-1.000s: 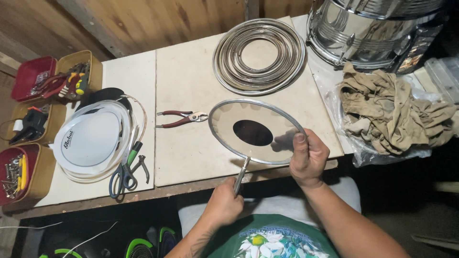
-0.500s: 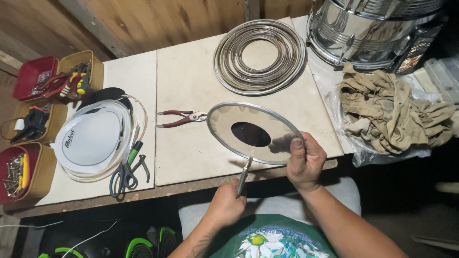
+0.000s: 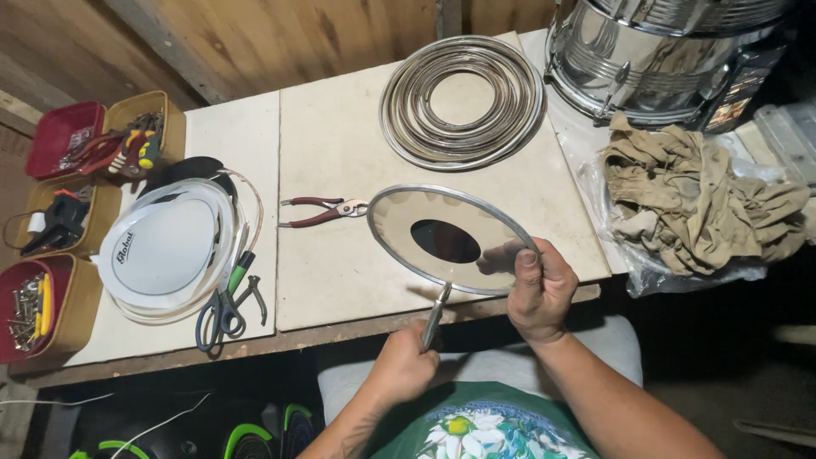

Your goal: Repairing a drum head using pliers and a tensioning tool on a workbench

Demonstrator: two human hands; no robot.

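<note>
Head view: right hand pinches the near-right rim of a tilted clear drumhead, which extends up-left from its fingers, while left hand, fisted on a metal tool, aims it up at the near rim.

A clear plastic bag lies crumpled under tan rags at 3 o'clock on the table's right edge. At 9 o'clock, the round white drumhead bears 1 small dark printed label near its left rim.
</note>
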